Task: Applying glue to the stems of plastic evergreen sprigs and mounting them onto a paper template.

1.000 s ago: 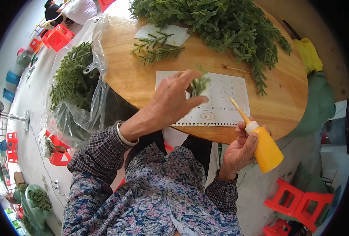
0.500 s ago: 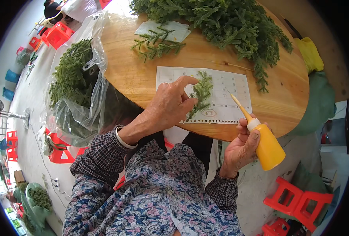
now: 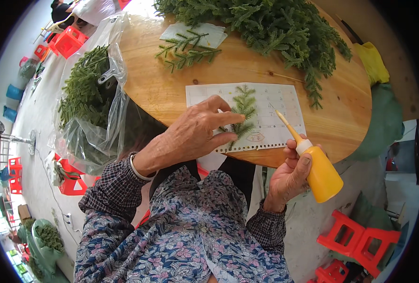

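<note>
While my right hand (image 3: pixel 287 181) is clamped round the body of a yellow squeeze bottle (image 3: pixel 324 177), its tapered nozzle (image 3: pixel 288 125) points up and left over the printed sheet (image 3: pixel 281 131), tip clear of the greenery. Left hand (image 3: pixel 190 126): palm down, thumb and index parted, index tip right at the edge of a green sprig (image 3: pixel 244 100); can't tell if it's touching or just above. Sprig lies on the sheet, about mid-width, stem end toward the row of punched holes near the table edge. Sheet is flat on the wooden table (image 3: pixel 155 87), close to me. Further up: two loose sprigs (image 3: pixel 186 60) side by side, partly over a folded white piece (image 3: pixel 212 37); big heap of green branches (image 3: pixel 270 30) at the far side, one strand trailing down right. Off the table's left side, clear plastic bag (image 3: pixel 87 148) with more greenery (image 3: pixel 84 89). Yellow cloth (image 3: pixel 372 63) past the right edge; red stools (image 3: pixel 372 247) lower right on the floor.
</note>
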A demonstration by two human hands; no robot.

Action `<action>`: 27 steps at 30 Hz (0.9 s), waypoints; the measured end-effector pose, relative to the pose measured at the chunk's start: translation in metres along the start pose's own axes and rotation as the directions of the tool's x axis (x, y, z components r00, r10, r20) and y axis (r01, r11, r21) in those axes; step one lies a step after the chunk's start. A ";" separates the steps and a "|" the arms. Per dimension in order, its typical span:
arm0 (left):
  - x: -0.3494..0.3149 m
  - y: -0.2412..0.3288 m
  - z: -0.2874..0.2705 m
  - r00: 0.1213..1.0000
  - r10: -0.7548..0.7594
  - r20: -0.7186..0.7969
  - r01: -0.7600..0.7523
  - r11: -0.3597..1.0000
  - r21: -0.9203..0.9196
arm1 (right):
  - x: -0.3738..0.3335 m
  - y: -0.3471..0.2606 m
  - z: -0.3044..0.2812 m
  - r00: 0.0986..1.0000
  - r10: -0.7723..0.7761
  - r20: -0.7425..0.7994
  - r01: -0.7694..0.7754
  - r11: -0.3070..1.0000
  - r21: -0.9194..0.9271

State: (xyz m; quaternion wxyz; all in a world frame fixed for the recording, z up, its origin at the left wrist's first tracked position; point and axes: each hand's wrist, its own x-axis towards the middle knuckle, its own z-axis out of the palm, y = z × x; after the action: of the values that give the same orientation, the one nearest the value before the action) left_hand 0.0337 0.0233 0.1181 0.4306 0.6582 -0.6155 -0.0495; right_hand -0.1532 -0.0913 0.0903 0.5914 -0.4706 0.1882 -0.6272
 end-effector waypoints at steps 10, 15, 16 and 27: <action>0.005 0.001 0.015 0.993 0.046 -0.107 -0.041 0.998 0.047 | -0.001 0.000 0.001 1.000 0.014 -0.006 -0.014 1.000 0.018; 0.014 -0.004 0.008 0.975 0.212 -0.058 -0.207 0.974 0.088 | -0.002 0.000 -0.001 1.000 0.012 -0.011 -0.012 1.000 0.015; 0.016 -0.005 0.007 0.970 0.241 -0.017 -0.238 0.966 0.106 | -0.002 0.000 -0.001 1.000 0.009 -0.012 -0.009 1.000 0.012; 0.016 -0.019 0.024 0.998 0.064 -0.024 -0.063 0.997 0.046 | -0.002 0.001 -0.002 1.000 0.006 -0.001 -0.006 1.000 0.019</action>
State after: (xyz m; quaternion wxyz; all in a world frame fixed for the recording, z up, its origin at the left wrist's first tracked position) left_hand 0.0377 -0.0046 0.0986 0.4247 0.6484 -0.6317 -0.0135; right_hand -0.1544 -0.0908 0.0876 0.5976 -0.4642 0.1837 -0.6274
